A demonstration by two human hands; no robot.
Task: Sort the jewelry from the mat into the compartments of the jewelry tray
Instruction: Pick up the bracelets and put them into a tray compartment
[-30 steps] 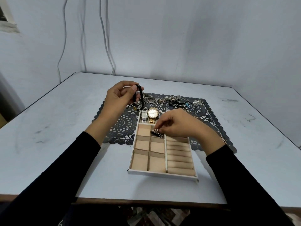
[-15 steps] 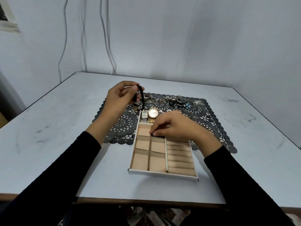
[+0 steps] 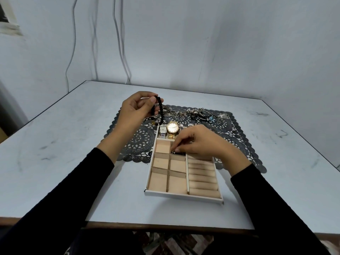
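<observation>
Left hand: the left hand (image 3: 134, 107) is raised over the mat's far left part, with thumb and curled fingers pinching the top of a black bead bracelet (image 3: 160, 109), which hangs down in a loop.
Right hand: the right hand (image 3: 198, 142) is low over the jewelry tray (image 3: 184, 195), its bent fingertips (image 3: 177, 150) closed on a dark piece (image 3: 179, 153). It looks like a pinch, though the hand hides most of the piece.
Dark piece: it sits in the small square compartment just behind the tray's middle row, beside the ring rolls (image 3: 201, 178).
Bracelet handling: probably light and limp. The beads are hard and smooth, so they could roll or slip. It is best pinched across two or three beads or hooked through the loop, then lowered so that it coils inside the compartment walls.
Watches: a silver watch (image 3: 163, 130) and a gold watch (image 3: 173, 128) lie side by side in the compartment at the tray's far edge. They are likely the heaviest pieces and are safest lifted by the case, not by the glass.
Loose jewelry: a tangled heap (image 3: 198, 113) runs along the far edge of the mat (image 3: 139, 142). The thin chains and hooks are likely to snag, so each piece should be taken by its most solid part and lifted slowly.
Tray: its near edge rests on the table (image 3: 73, 144) and its far edge on the mat. The near compartments are bare.
Progress: early, judging by how little is in the tray.
</observation>
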